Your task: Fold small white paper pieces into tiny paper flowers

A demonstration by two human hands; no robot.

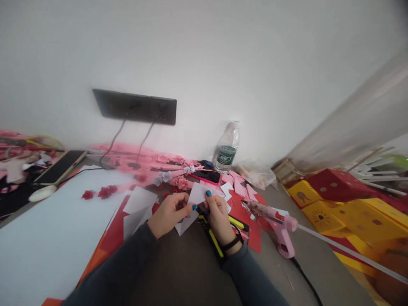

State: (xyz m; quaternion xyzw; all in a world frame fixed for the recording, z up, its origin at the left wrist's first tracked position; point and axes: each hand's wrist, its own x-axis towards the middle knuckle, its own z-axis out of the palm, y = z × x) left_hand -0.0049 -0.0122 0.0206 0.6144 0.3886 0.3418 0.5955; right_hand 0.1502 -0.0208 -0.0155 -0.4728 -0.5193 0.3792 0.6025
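White wall fills the upper half of the view, with a dark power strip (135,106) fixed to it and two cables dropping to a grey-brown table (188,272) crowded with craft material. At the far left edge lie pink paper scraps and a dark tablet-like slab (60,166); beside them a large pale sheet (47,225) covers the table's left side, with three small red paper flowers (99,193) on it. Bare tabletop shows only in front of the person, between the two grey sleeves. At centre, the left hand (168,213) and right hand (218,216) meet over a small piece of white paper (196,199), folded to a pointed shape; both hands pinch it between thumb and fingers, holding it just above the table. The fingernails are painted blue, and a black band circles the right wrist. Under the right hand lies a black and yellow tool (214,238), partly hidden. Behind the hands, a phone in a pink case (205,176) lies beside one clear water bottle (227,149) against the wall. Right of the hands rests one pink glue gun (277,223), and yellow and red boxes (338,204) crowd the right edge.
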